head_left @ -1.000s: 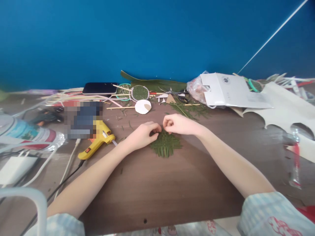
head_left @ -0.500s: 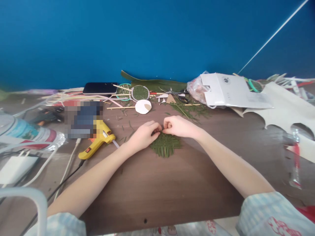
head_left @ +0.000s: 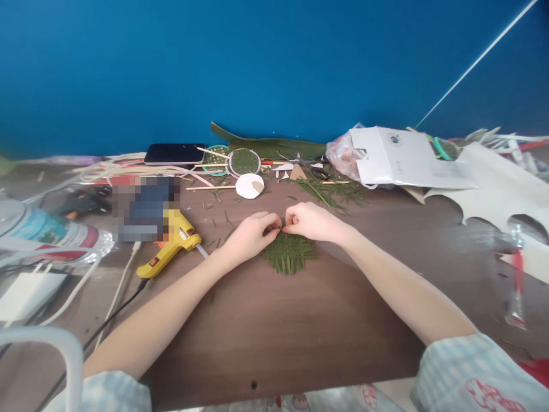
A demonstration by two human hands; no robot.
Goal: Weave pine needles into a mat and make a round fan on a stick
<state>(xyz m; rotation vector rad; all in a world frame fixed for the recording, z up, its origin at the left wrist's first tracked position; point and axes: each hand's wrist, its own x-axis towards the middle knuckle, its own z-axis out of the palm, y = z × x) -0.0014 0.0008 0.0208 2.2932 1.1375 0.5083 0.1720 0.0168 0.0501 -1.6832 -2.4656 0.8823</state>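
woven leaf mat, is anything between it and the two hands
Nothing visible. The left hand and right hand both pinch the far edge of the woven leaf mat, which lies flat on the table.

Blurred box (head_left: 144,207) beside glue gun (head_left: 169,244)

I saw the woven leaf mat (head_left: 289,253), a small, flat patch of narrow green strips crossed over and under, lying on the brown table just before me, loose strip ends sticking out raggedly round its edges.
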